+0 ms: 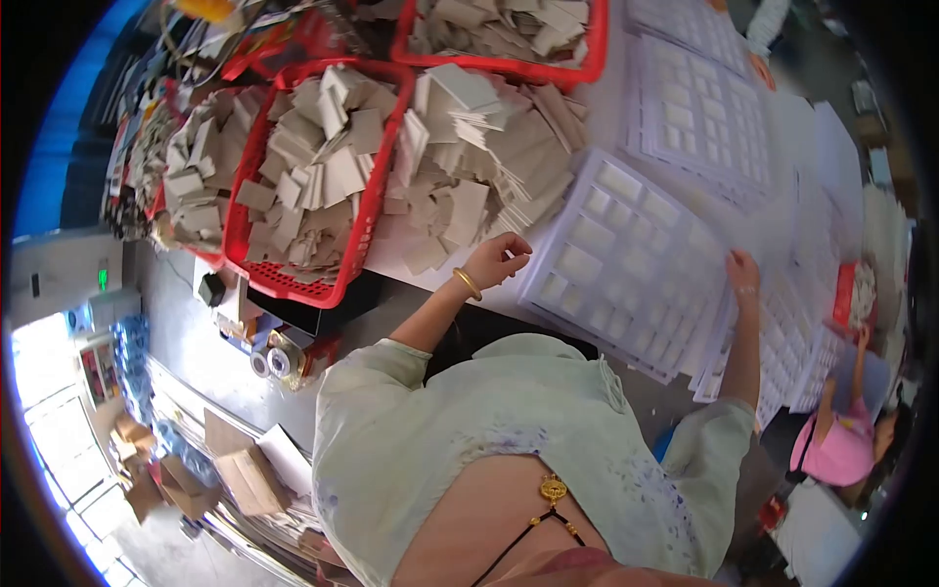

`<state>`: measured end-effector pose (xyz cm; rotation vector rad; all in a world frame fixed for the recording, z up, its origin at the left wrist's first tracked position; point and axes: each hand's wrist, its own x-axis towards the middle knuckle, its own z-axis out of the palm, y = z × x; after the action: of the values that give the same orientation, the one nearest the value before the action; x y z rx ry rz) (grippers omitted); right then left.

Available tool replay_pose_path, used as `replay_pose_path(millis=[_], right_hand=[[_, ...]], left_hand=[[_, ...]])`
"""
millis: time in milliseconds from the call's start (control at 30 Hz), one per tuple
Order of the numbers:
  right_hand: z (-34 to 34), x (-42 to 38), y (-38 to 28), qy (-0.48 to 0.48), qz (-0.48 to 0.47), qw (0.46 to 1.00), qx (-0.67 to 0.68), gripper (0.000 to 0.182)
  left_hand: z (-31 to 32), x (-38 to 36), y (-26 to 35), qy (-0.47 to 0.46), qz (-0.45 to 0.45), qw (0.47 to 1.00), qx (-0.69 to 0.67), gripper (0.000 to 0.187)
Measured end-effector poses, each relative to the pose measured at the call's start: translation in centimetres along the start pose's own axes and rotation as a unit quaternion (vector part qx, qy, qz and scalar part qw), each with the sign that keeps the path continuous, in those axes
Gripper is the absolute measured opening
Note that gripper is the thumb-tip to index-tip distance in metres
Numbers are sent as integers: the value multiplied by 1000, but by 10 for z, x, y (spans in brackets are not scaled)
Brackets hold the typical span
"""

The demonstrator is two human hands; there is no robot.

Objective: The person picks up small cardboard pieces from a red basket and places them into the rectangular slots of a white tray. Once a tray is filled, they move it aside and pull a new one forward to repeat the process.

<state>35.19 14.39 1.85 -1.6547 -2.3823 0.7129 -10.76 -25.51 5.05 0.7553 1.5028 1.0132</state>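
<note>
In front of my body lies a translucent white plastic tray (pixel 626 256) with rows of rectangular pockets, many filled with white pieces. My left hand (pixel 499 260), a gold bangle on its wrist, hovers beside the tray's left edge. Its fingers are curled inward, and anything between them is too small to make out. At the right edge of the tray, my right hand (pixel 743 272) has its fingers bent around the corner. Left of the tray, a loose heap of flat grey-white cardboard pieces (pixel 469 166) covers the table.
Red plastic baskets (pixel 367 220) full of similar pieces stand at the left and the back. More pocketed trays (pixel 699 112) lie at the far right of the table (pixel 611 122). A person in pink (pixel 836 440) sits on the right. Cardboard boxes (pixel 249 479) are on the floor at left.
</note>
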Motion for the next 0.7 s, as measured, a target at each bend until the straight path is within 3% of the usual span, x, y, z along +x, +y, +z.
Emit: replay_pose_path(millis=[33, 167, 300, 400, 600, 633, 700], right_hand=[[9, 15, -73, -7, -80, 996, -30, 27], [55, 51, -290, -32, -200, 978, 47, 23], [98, 78, -420, -18, -336, 938, 83, 22], [112, 95, -482, -5, -359, 932, 44, 23], [150, 194, -538, -31, -229, 959, -166, 26], [170, 217, -532, 33, -282, 945, -159, 33], [196, 248, -546, -38, -234, 953, -187, 40]], left_hand=[[-7, -6, 7, 19, 4, 1000, 5, 21], [-46, -33, 22, 86, 53, 994, 43, 18], [-86, -66, 21, 195, 106, 974, 43, 15], [-110, -87, 17, 247, 106, 962, 37, 14], [-123, -102, 4, 291, 61, 953, 50, 13], [-120, -101, -4, 293, 62, 954, 35, 13], [-114, -96, -14, 291, 51, 955, 7, 12]])
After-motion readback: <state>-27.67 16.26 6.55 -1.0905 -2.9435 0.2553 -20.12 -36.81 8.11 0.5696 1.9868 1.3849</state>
